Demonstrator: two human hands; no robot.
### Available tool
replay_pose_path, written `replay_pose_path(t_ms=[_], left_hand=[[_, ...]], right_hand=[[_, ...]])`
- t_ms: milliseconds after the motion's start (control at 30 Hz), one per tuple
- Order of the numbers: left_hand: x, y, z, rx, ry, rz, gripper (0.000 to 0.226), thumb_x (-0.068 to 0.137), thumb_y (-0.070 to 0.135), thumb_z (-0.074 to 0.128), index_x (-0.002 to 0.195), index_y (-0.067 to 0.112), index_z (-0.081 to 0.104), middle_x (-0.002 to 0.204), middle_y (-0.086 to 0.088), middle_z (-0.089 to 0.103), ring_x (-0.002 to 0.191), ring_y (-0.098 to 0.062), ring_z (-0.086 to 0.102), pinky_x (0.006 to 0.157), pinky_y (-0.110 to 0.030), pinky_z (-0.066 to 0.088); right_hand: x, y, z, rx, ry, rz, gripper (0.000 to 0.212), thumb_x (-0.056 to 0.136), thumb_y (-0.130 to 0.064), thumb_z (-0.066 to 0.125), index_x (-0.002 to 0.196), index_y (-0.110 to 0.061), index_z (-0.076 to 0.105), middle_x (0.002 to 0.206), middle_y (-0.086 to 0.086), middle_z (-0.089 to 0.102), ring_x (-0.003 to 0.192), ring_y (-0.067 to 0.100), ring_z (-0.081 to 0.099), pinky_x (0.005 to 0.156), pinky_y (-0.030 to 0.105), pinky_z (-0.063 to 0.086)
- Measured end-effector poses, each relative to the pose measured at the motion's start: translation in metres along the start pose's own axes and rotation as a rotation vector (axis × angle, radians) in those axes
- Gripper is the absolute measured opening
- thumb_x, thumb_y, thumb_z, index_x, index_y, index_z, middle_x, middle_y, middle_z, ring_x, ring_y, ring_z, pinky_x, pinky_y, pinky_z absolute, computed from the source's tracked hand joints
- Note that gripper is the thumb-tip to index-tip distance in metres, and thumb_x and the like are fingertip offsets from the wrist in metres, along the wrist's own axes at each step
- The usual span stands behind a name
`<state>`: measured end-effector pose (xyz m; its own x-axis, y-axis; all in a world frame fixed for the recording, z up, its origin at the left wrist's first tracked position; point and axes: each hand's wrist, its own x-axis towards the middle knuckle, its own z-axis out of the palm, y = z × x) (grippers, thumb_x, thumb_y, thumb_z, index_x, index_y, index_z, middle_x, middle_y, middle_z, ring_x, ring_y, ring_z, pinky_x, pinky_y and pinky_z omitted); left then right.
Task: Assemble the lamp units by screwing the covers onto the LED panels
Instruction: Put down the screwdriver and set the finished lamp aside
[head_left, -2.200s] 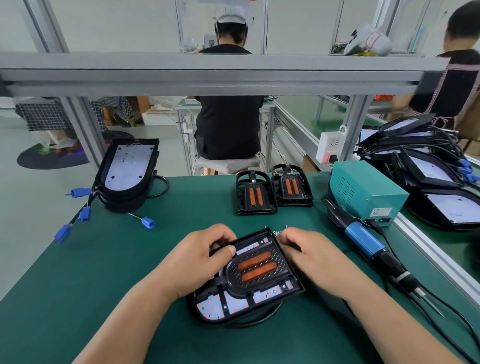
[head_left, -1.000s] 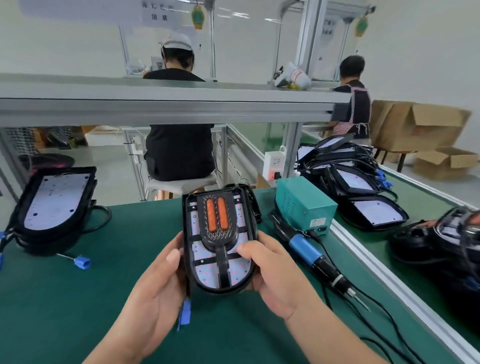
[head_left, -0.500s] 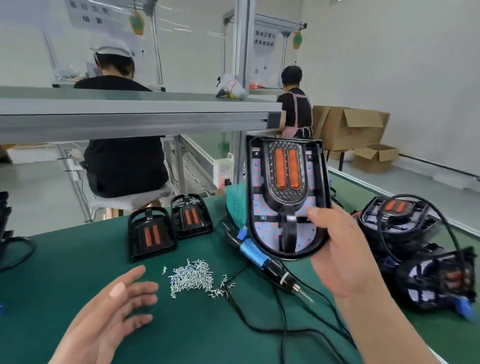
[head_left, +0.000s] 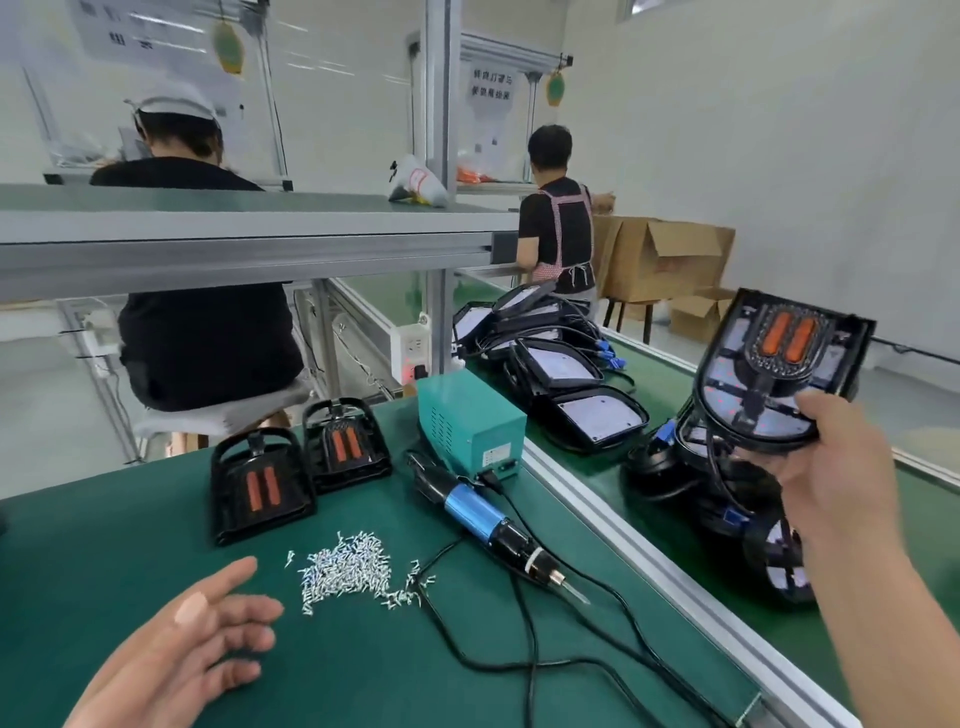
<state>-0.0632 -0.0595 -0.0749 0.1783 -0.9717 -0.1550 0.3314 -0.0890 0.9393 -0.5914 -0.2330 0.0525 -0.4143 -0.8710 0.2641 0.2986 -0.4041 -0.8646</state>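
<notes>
Right hand (head_left: 831, 467) grips black lamp unit with orange strips (head_left: 779, 374), right of frame | left hand (head_left: 208, 644) empty, fingers spread, lower left beside loose silver screws (head_left: 348, 571)

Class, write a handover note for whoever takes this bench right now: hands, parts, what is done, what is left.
Left hand: open, palm up, above the mat near the screws.
Right hand: grips a covered lamp unit in the air, over the pile of covered units on the side belt.
Screwdriver lies on the mat; two covers sit behind the screws; bare panels are stacked on the belt.
Done: the held unit has its cover on; its screws cannot be seen.
Left: set it down, then cover and screw the bare panels.
</notes>
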Motion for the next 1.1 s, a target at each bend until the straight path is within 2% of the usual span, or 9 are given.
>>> replay_pose_path(t_ms=[200,367,500,667,733,767,833,967,1100], left_hand=[[0.003,0.0,-0.002,0.003,0.03,-0.025,0.044,0.112,0.031,0.026,0.128,0.014,0.063,0.09,-0.025,0.075,0.061,-0.031,0.072,0.047,-0.041,0.062],[0.003,0.001,-0.003,0.016,0.031,-0.04,0.044,0.112,0.033,0.025,0.127,0.018,0.064,0.091,-0.025,0.075,0.064,-0.033,0.071,0.048,-0.04,0.062],[0.003,0.001,-0.001,0.014,0.027,-0.03,0.046,0.11,0.036,0.025,0.124,0.017,0.064,0.087,-0.024,0.075,0.061,-0.032,0.07,0.046,-0.039,0.061],[0.002,-0.001,-0.003,0.013,0.022,-0.027,0.049,0.109,0.037,0.024,0.126,0.015,0.063,0.09,-0.026,0.075,0.062,-0.033,0.071,0.047,-0.04,0.061],[0.003,0.001,-0.003,0.004,0.017,-0.038,0.049,0.108,0.039,0.025,0.128,0.017,0.063,0.092,-0.026,0.075,0.065,-0.035,0.07,0.048,-0.041,0.062],[0.003,0.001,-0.003,0.001,0.015,-0.042,0.048,0.106,0.041,0.027,0.129,0.018,0.063,0.093,-0.027,0.075,0.066,-0.036,0.069,0.049,-0.041,0.062],[0.002,0.004,-0.002,-0.007,0.019,-0.044,0.05,0.1,0.043,0.032,0.13,0.018,0.063,0.094,-0.027,0.074,0.068,-0.036,0.07,0.05,-0.041,0.062],[0.002,0.004,-0.002,-0.029,0.02,-0.037,0.052,0.096,0.042,0.035,0.132,0.016,0.063,0.098,-0.031,0.073,0.066,-0.035,0.072,0.052,-0.042,0.063],[0.003,-0.001,-0.006,-0.037,0.014,-0.029,0.052,0.106,0.039,0.029,0.135,0.011,0.062,0.099,-0.032,0.072,0.067,-0.036,0.072,0.054,-0.043,0.063]], right_hand=[[0.012,0.016,-0.025,-0.056,0.124,0.039,0.046,0.095,-0.022,0.058,0.136,-0.002,0.063,0.101,0.005,0.077,0.079,0.022,0.074,0.051,0.032,0.061],[0.011,0.016,-0.027,-0.064,0.207,-0.025,0.028,0.095,-0.025,0.059,0.121,-0.018,0.065,0.089,-0.008,0.078,0.072,0.016,0.073,0.049,0.029,0.06],[0.015,0.017,-0.032,-0.09,0.286,-0.094,0.04,0.094,-0.029,0.062,0.129,-0.01,0.059,0.106,-0.001,0.073,0.08,0.016,0.07,0.049,0.026,0.056],[0.03,0.026,-0.046,-0.259,0.405,-0.115,0.045,0.084,-0.05,0.067,0.116,-0.024,0.051,0.108,-0.005,0.064,0.095,0.018,0.059,0.087,0.041,0.051],[0.038,0.029,-0.054,-0.436,0.414,-0.086,0.072,0.083,-0.062,0.066,0.139,-0.021,0.049,0.135,0.0,0.06,0.121,0.022,0.056,0.11,0.046,0.044],[0.042,0.03,-0.059,-0.519,0.421,-0.067,0.096,0.083,-0.067,0.064,0.158,-0.016,0.034,0.158,0.006,0.044,0.141,0.025,0.045,0.12,0.047,0.035],[0.047,0.032,-0.065,-0.608,0.448,-0.066,0.118,0.084,-0.073,0.061,0.168,-0.009,0.009,0.172,0.014,0.014,0.157,0.029,0.024,0.126,0.049,0.025],[0.051,0.044,-0.084,-0.672,0.49,-0.129,0.108,0.089,-0.077,0.056,0.165,-0.013,0.015,0.168,0.017,0.017,0.156,0.032,0.019,0.128,0.051,0.022],[0.052,0.052,-0.092,-0.646,0.464,-0.125,0.077,0.091,-0.079,0.053,0.147,-0.028,0.041,0.153,0.01,0.038,0.139,0.027,0.043,0.119,0.054,0.038]])
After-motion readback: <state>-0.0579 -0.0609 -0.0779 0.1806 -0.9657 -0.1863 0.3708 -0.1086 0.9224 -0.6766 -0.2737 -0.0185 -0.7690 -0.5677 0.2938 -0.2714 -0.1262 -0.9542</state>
